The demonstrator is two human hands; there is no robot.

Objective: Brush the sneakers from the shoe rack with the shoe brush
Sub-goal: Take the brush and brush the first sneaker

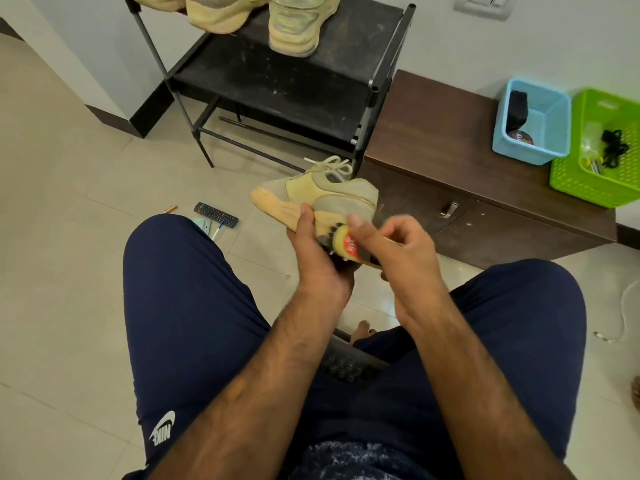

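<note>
Before the rack (287, 88), left grip (320, 252) holds a sneaker (322, 195), right grip (401, 247) clasps the brush (346, 239) against it; right of the rack, blue bin (550, 112) holds a tin (520, 137), green basket (581, 188) laces (613, 147)

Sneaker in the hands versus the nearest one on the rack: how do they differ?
The held sneaker is off the floor, gripped by the left hand; the rack sneaker stands on the black shelf. The brush in the right hand meets the held sneaker; no hand touches the rack sneaker. Both are tan.

Left hand (313, 252), right hand (398, 247): both gripping.
</note>
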